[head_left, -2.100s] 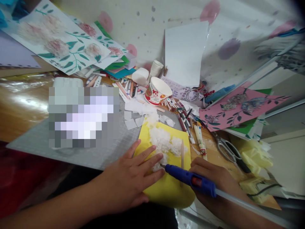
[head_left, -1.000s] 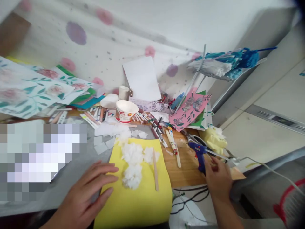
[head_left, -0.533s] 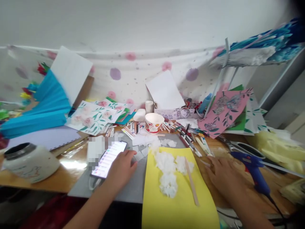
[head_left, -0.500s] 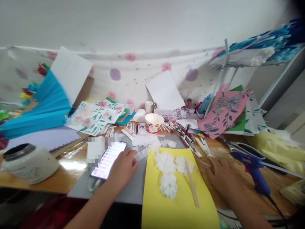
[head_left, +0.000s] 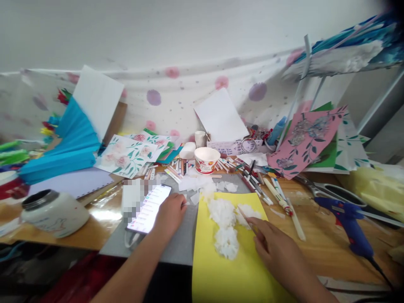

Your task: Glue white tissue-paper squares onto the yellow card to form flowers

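On the grey board (head_left: 118,244), my left hand (head_left: 170,213) rests beside a lit phone (head_left: 150,208) with its fingers curled in. Small white paper scraps (head_left: 195,198) lie near its fingertips; whatever it pinches, if anything, is hidden. My right hand (head_left: 273,242) is closed on a flat wooden craft stick (head_left: 243,215), only part of which shows. Beneath that hand lies a yellow sheet of paper (head_left: 214,275). White crumpled tissue clumps (head_left: 222,212) sit on the sheet, and the stick's far end is at the right-hand clump.
A paper bowl (head_left: 206,162) stands behind the sheet among scattered markers (head_left: 252,183). To the right are a blue glue gun (head_left: 347,223), large scissors (head_left: 334,193) and a pale stick-like tool (head_left: 296,223). A white jar (head_left: 58,216) lies at left, near flower-painted cards (head_left: 124,158).
My right hand has moved left from the tabletop onto the yellow sheet and taken hold of the wooden craft stick. My left hand's fingers have curled in. The view has shifted slightly.
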`<state>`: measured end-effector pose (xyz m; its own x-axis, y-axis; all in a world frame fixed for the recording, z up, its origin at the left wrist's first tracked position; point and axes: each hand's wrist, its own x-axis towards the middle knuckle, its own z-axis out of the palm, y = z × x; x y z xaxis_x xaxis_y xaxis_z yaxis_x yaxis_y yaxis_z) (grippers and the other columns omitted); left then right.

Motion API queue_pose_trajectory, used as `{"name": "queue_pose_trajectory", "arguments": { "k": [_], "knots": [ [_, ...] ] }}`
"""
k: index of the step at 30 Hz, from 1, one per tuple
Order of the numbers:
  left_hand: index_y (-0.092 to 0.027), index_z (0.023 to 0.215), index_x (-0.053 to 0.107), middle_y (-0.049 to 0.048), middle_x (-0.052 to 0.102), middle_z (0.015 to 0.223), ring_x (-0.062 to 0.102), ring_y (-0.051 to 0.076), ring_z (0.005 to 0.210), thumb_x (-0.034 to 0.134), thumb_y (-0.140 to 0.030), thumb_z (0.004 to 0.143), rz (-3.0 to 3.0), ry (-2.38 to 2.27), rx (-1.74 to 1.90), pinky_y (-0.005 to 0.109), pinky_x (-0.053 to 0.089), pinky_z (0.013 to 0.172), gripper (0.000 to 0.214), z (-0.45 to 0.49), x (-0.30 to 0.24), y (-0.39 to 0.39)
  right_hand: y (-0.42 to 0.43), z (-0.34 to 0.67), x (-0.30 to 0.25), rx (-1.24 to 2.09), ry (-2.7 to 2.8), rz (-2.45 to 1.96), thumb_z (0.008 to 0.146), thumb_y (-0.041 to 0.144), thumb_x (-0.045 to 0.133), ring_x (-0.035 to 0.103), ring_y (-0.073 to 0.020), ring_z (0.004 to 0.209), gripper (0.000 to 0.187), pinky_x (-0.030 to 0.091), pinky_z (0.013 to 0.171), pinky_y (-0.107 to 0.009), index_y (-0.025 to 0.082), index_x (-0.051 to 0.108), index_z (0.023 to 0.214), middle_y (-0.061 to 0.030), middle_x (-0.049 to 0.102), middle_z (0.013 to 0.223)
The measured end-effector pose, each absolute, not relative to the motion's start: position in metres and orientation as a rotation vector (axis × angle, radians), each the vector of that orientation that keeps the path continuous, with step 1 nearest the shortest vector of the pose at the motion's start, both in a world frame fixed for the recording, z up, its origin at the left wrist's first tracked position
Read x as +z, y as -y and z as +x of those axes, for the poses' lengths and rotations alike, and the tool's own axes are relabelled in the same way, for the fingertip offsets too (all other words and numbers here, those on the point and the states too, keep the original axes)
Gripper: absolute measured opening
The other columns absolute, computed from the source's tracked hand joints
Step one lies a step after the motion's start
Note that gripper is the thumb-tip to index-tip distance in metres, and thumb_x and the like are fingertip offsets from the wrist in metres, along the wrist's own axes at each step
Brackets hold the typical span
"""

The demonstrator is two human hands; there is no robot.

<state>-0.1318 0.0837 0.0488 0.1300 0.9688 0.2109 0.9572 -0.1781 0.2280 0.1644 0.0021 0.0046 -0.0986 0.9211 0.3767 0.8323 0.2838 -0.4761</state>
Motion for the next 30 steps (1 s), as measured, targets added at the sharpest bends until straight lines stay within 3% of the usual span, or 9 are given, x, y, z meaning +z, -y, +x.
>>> {"name": "queue_pose_trajectory", "arguments": {
  "k": [2, 4, 7, 11, 13, 17, 23, 27, 30],
  "knots": [
    [-0.019, 0.073, 0.061, 0.0035, 0.065, 0.080, 0.064, 0.022, 0.083, 0.056, -0.009, 0.081, 2.312, -1.983, 0.539, 0.030, 0.045, 0.072, 0.014, -0.132, 0.049, -0.084, -0.003, 0.171, 0.005, 0.305, 1.769, -1.469, 0.092, 0.026, 0.048, 0.072, -0.0231, 0.083, 0.034, 0.057, 0.071, -0.035, 0.023, 0.067, 0.120, -0.0089, 0.075, 0.099],
    [-0.019, 0.073, 0.062, 0.0041, 0.065, 0.080, 0.063, 0.023, 0.083, 0.056, -0.011, 0.083, 2.289, -1.950, 0.608, 0.031, 0.046, 0.073, 0.014, -0.131, 0.050, -0.082, 0.000, 0.177, 0.006, 0.454, 1.591, -1.350, 0.094, 0.032, 0.052, 0.069, -0.0189, 0.068, 0.032, 0.055, 0.062, -0.031, 0.025, 0.067, 0.121, -0.0052, 0.073, 0.085],
    [-0.020, 0.082, 0.066, 0.0043, 0.068, 0.093, 0.064, 0.021, 0.093, 0.055, -0.019, 0.087, 2.257, -1.845, 0.728, 0.032, 0.048, 0.084, 0.012, -0.127, 0.052, -0.074, 0.010, 0.177, 0.010, 0.733, 1.349, -1.158, 0.091, 0.035, 0.060, 0.064, -0.0163, 0.059, 0.025, 0.054, 0.059, -0.029, 0.026, 0.073, 0.110, -0.0009, 0.066, 0.068],
    [-0.021, 0.086, 0.070, 0.0051, 0.066, 0.102, 0.063, 0.021, 0.097, 0.054, -0.029, 0.089, 2.189, -1.645, 0.862, 0.033, 0.049, 0.089, 0.018, -0.117, 0.053, -0.054, 0.018, 0.167, 0.015, 1.025, 1.108, -1.020, 0.082, 0.033, 0.067, 0.074, -0.0250, 0.086, 0.032, 0.059, 0.076, -0.040, 0.028, 0.072, 0.113, -0.0084, 0.075, 0.101],
    [-0.020, 0.081, 0.070, 0.0046, 0.066, 0.091, 0.063, 0.020, 0.088, 0.054, -0.032, 0.088, 2.104, -1.489, 0.920, 0.032, 0.050, 0.081, 0.021, -0.110, 0.055, -0.040, 0.018, 0.162, 0.014, 1.028, 1.082, -1.020, 0.078, 0.027, 0.068, 0.074, -0.0260, 0.089, 0.035, 0.059, 0.078, -0.042, 0.029, 0.072, 0.113, -0.0078, 0.075, 0.105],
    [-0.019, 0.078, 0.069, 0.0011, 0.064, 0.075, 0.060, 0.017, 0.072, 0.055, -0.037, 0.087, 1.805, -1.267, 0.918, 0.027, 0.047, 0.066, 0.025, -0.093, 0.062, -0.014, 0.023, 0.150, 0.017, 0.866, 1.119, -1.045, 0.082, 0.023, 0.069, 0.073, -0.0215, 0.083, 0.022, 0.060, 0.078, -0.039, 0.028, 0.071, 0.104, -0.0031, 0.075, 0.087],
    [-0.018, 0.080, 0.072, 0.0006, 0.068, 0.074, 0.059, 0.016, 0.072, 0.057, -0.041, 0.088, 1.475, -1.061, 0.882, 0.025, 0.047, 0.069, 0.028, -0.072, 0.063, 0.006, 0.033, 0.112, 0.035, 0.828, 1.325, -0.942, 0.082, 0.021, 0.074, 0.073, -0.0189, 0.086, 0.038, 0.061, 0.075, -0.033, 0.032, 0.064, 0.117, -0.0038, 0.064, 0.107],
    [-0.017, 0.077, 0.069, 0.0018, 0.068, 0.074, 0.059, 0.016, 0.073, 0.057, -0.046, 0.089, 1.344, -0.997, 0.890, 0.026, 0.048, 0.070, 0.033, -0.069, 0.058, 0.008, 0.028, 0.100, 0.036, 0.743, 1.336, -0.996, 0.082, 0.017, 0.070, 0.067, -0.0129, 0.073, 0.033, 0.059, 0.065, -0.027, 0.029, 0.063, 0.112, -0.0027, 0.060, 0.102],
    [-0.018, 0.086, 0.068, 0.0014, 0.068, 0.078, 0.060, 0.016, 0.073, 0.064, -0.045, 0.082, 1.345, -0.970, 0.892, 0.026, 0.048, 0.069, 0.027, -0.070, 0.057, 0.009, 0.027, 0.103, 0.035, 0.666, 1.359, -1.019, 0.082, 0.012, 0.068, 0.065, -0.0106, 0.070, 0.035, 0.057, 0.062, -0.024, 0.029, 0.063, 0.112, -0.0016, 0.058, 0.101]
  ]
}}
